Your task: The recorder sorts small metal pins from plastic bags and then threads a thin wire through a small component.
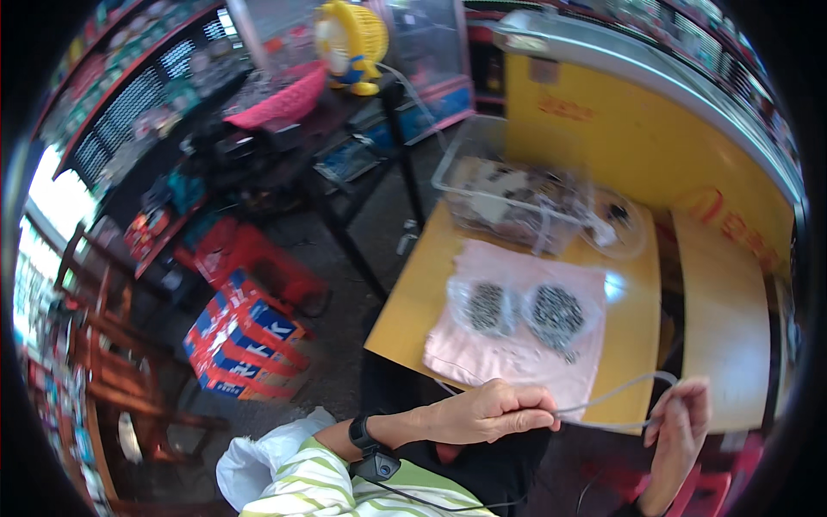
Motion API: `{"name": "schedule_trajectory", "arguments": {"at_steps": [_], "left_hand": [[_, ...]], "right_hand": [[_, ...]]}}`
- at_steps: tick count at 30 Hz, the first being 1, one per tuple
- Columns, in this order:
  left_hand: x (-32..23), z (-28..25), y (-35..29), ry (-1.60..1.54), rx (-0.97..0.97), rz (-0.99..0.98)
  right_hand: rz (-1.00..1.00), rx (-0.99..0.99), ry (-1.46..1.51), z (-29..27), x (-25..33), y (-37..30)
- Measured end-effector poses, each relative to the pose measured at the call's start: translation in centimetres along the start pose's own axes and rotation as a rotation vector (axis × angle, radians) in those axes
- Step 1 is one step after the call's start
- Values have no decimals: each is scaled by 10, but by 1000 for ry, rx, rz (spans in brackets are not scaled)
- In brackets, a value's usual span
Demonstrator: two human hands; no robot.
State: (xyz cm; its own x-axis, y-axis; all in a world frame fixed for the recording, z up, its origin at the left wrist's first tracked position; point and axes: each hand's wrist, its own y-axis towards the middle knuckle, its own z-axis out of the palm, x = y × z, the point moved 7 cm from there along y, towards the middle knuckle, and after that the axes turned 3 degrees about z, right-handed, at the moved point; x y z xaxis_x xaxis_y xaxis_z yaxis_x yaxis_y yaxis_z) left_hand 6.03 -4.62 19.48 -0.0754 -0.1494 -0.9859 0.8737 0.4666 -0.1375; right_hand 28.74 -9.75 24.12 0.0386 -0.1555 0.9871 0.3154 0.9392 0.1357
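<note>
Pale grey cord (616,426) runs between our two hands over the near edge of the table, as two strands that spread apart toward our right and draw together at our left. Our left hand (495,412) is closed, thumb pressed against the bent forefinger, and pinches both strands at the fingertips. Our right hand (679,422) has its fingers curled loosely, their tips gathered on the lower strand, while the upper one arches up and bends round toward the back of the fingers.

Just beyond our left hand, a pink cloth (534,263) lies on the yellow table (405,319). On it sit two clear plastic bags side by side, the left bag (487,308) and the right bag (556,314), both holding small dark pieces that we cannot make out singly; a few loose bits lie near the right one. Behind the cloth stands a clear plastic tub (468,205) with mixed contents, a round clear container beside it. We wear a black band (365,433) on our left wrist, with a small camera (377,467) against it.
</note>
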Motion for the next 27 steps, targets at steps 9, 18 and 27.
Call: {"name": "schedule_trajectory", "arguments": {"at_steps": [9, 18, 27], "left_hand": [[-77, -38, -70, 1010, -259, 684], [-115, -62, -100, 769, 110, 468], [-234, -275, -197, 754, -1139, 504]], "right_hand": [[427, 600, -108, 42, -41, -25], [393, 460, -154, 35, -56, 0], [324, 105, -240, -6, -71, 23]]}}
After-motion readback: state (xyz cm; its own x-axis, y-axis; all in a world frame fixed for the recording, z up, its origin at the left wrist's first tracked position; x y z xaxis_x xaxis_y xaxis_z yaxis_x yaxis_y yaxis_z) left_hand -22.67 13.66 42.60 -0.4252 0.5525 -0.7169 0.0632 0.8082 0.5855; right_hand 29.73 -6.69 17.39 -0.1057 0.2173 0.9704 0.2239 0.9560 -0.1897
